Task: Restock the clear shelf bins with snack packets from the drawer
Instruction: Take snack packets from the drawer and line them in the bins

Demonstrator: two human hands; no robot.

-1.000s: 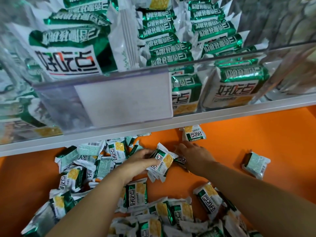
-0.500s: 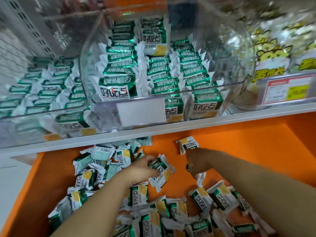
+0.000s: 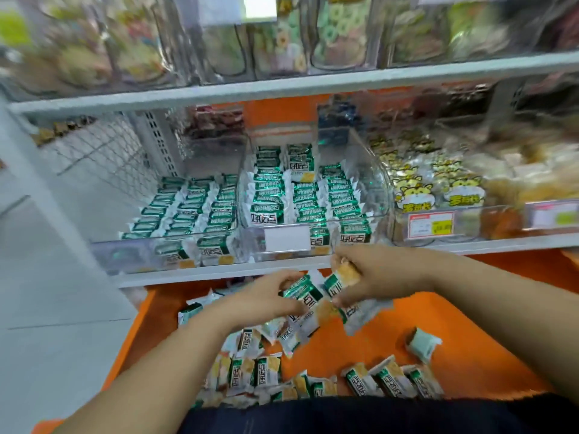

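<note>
My left hand (image 3: pixel 266 297) grips a bunch of green-and-white snack packets (image 3: pixel 302 291) above the orange drawer (image 3: pixel 463 333). Close beside it, my right hand (image 3: pixel 372 274) holds more of the same packets (image 3: pixel 340 278), raised just below the shelf edge. Loose packets (image 3: pixel 250 374) lie scattered on the drawer floor, and one lies apart at the right (image 3: pixel 423 344). Straight ahead stands the clear middle bin (image 3: pixel 313 195), filled with rows of the same packets. A second clear bin (image 3: pixel 185 211) to its left holds more rows.
A bin of yellow cat-print packets (image 3: pixel 435 189) stands to the right, with a red-and-yellow price tag (image 3: pixel 430 225) on its front. The white shelf edge (image 3: pixel 219 272) runs just above my hands. An upper shelf (image 3: pixel 282 83) carries more clear bins. Grey floor lies at the left.
Both hands have risen from the drawer floor with packets gathered in them and come close together. The view has pulled back and tilted up, showing the bins and the upper shelf.
</note>
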